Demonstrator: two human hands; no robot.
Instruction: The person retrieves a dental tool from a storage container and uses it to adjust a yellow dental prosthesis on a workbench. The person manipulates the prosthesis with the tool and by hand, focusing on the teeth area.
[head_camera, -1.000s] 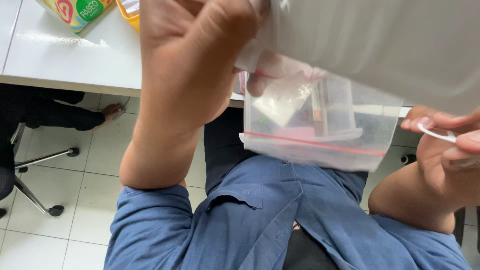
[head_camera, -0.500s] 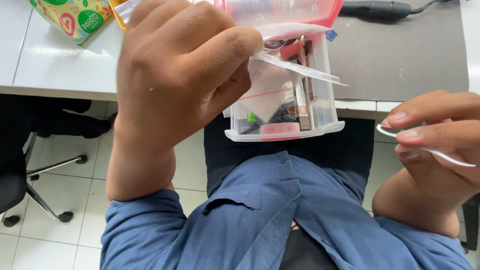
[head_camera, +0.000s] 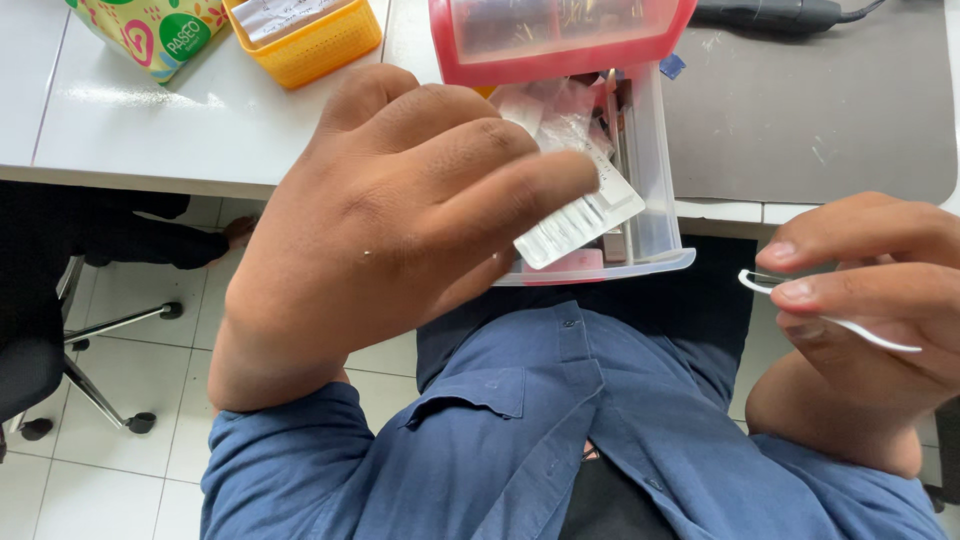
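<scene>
The small clear packet (head_camera: 580, 222) is pinched in the left hand (head_camera: 400, 215), over the open clear drawer (head_camera: 655, 200), whose contents are hard to make out. The right hand (head_camera: 870, 290) pinches white tweezers (head_camera: 830, 318). The drawer sits higher than before.

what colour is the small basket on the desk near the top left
Yellow: the small ribbed plastic basket shows best, and only, in the head view.
</scene>
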